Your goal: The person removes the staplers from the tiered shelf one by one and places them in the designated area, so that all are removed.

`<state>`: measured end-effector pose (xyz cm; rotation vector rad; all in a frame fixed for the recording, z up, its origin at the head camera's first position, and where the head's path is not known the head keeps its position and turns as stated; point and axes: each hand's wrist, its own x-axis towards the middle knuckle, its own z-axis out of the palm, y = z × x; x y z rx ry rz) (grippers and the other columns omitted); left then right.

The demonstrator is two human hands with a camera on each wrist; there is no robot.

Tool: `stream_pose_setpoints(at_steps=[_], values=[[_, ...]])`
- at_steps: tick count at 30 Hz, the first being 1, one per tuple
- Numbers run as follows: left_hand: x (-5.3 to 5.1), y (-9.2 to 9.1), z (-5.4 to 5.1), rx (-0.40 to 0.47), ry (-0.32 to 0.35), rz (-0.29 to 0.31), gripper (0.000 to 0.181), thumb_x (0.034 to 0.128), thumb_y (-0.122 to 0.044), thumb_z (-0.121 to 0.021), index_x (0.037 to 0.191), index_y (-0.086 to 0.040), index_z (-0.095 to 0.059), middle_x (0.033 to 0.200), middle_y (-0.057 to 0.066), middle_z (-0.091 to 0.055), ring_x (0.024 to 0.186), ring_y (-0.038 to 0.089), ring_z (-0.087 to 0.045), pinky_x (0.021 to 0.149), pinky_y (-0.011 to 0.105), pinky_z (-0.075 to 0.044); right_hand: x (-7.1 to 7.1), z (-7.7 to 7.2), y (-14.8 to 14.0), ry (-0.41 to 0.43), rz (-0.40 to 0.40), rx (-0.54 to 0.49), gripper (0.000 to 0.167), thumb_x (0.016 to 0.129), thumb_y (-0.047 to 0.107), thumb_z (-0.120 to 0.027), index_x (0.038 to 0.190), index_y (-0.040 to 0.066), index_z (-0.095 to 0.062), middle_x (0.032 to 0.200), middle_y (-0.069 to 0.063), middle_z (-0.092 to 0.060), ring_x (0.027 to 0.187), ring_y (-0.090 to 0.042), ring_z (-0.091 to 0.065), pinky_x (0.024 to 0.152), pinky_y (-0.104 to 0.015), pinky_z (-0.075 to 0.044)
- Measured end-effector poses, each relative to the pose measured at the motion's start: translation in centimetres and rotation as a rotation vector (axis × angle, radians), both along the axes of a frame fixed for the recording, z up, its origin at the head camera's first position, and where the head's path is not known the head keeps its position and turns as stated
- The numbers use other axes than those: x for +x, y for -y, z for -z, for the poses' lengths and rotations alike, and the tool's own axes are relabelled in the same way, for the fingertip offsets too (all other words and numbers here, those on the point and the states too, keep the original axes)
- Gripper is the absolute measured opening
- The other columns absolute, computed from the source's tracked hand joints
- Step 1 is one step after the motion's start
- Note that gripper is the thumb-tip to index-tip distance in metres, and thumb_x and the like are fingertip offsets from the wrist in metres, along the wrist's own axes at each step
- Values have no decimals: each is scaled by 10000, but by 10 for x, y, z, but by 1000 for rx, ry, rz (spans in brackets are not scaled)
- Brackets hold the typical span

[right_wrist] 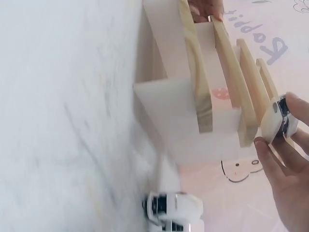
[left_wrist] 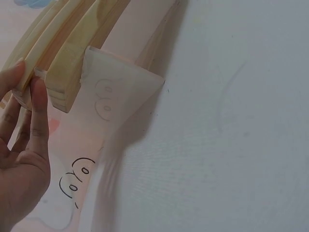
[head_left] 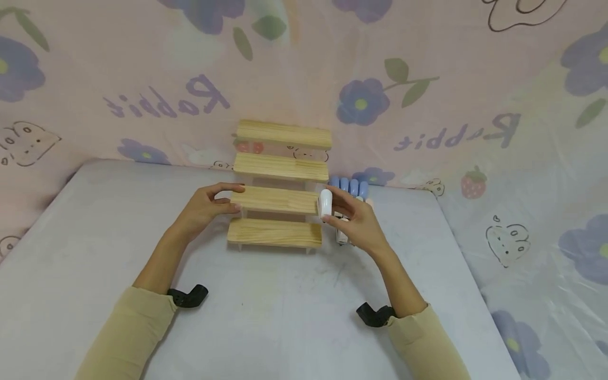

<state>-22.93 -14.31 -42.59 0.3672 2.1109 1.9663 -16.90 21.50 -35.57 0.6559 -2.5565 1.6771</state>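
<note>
A stepped display rack point(head_left: 277, 199) with several pale wooden boards on whitish side panels point(left_wrist: 116, 87) stands on the table. My left hand point(head_left: 204, 208) pinches the left end of one middle board, thumb and fingers on opposite sides of it, as the left wrist view point(left_wrist: 24, 159) also shows. At that board's right end, my right hand point(head_left: 356, 219) holds a small white toy car point(head_left: 325, 203) between thumb and fingers. Dark windows show on the car point(right_wrist: 273, 121) in the right wrist view. Whether it touches the board I cannot tell.
More white toy cars point(right_wrist: 181, 208) stand on the table right of the rack, partly behind my right hand. Several blue rounded things point(head_left: 353, 187) line up behind them. A printed cloth point(head_left: 285, 74) hangs behind the table point(head_left: 266, 316). Black curved pieces point(head_left: 190, 296) sit at both wrists.
</note>
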Motion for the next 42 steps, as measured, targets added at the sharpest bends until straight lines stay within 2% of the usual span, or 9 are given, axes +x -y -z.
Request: stream_pose_setpoints(at_steps=[3, 6, 9, 13, 19, 26, 31, 35, 42], values=[[2, 0, 0, -5, 7, 3, 479, 854, -189, -805, 1291, -88, -639, 1462, 39, -519, 1345, 350, -457, 1124, 505, -316, 1, -1, -8, -15, 22, 39, 630, 861, -52, -733, 1428, -69, -460, 1308, -244, -583, 1208, -367, -579, 985, -439, -479], [4, 0, -1, -9, 3, 7, 493, 852, -200, -807, 1297, -83, -631, 1465, 44, -516, 1350, 342, -451, 1123, 500, -320, 0, 3, -17, -46, 29, 59, 633, 852, -66, -736, 1423, -75, -464, 1295, -254, -588, 1198, -385, -576, 994, -481, -466], [3, 0, -2, -6, -8, 9, 497, 854, -196, -805, 1301, -75, -626, 1464, 51, -517, 1341, 345, -464, 1123, 495, -322, -5, 13, -30, -75, 40, 81, 649, 850, -48, -747, 1440, -10, -480, 1293, -214, -605, 1195, -349, -585, 999, -474, -465], [2, 1, -2, -14, -17, 13, 491, 859, -193, -800, 1303, -74, -627, 1467, 54, -518, 1344, 354, -457, 1125, 490, -323, -9, 26, -45, -82, 65, 122, 663, 857, 24, -769, 1456, 92, -493, 1310, -139, -617, 1189, -278, -600, 992, -396, -480], [0, 2, -2, -26, -26, 29, 493, 860, -206, -799, 1308, -84, -632, 1466, 45, -523, 1348, 365, -450, 1111, 489, -345, -6, 36, -61, -86, 87, 149, 638, 860, 125, -793, 1440, 155, -529, 1267, -82, -644, 1141, -234, -615, 973, -469, -482], [-1, 6, -2, -36, -42, 13, 477, 870, -197, -789, 1311, -99, -636, 1461, 25, -529, 1301, 334, -514, 1105, 452, -365, -3, 50, -72, -67, 110, 153, 633, 846, 112, -803, 1422, 95, -543, 1273, -105, -642, 1120, -275, -625, 946, -498, -492], [-1, 5, -2, -35, -29, 26, 490, 866, -208, -794, 1311, -86, -629, 1474, 42, -513, 1345, 372, -456, 1124, 487, -327, 3, 59, -82, -48, 145, 173, 631, 840, 103, -806, 1416, 108, -550, 1268, -133, -639, 1117, -312, -625, 952, -494, -489], [0, 4, -4, -41, -8, 25, 498, 857, -231, -802, 1305, -100, -630, 1479, 37, -508, 1367, 389, -419, 1117, 507, -330, 6, 60, -91, -45, 154, 172, 642, 833, 91, -809, 1419, 107, -547, 1258, -133, -643, 1106, -306, -630, 947, -466, -496], [0, 2, -4, -46, -17, 28, 499, 860, -220, -800, 1311, -97, -625, 1458, 16, -525, 1304, 332, -501, 1037, 423, -430, 10, 58, -106, -46, 175, 200, 664, 833, 89, -807, 1433, 79, -524, 1297, -159, -623, 1118, -310, -639, 930, -431, -506]])
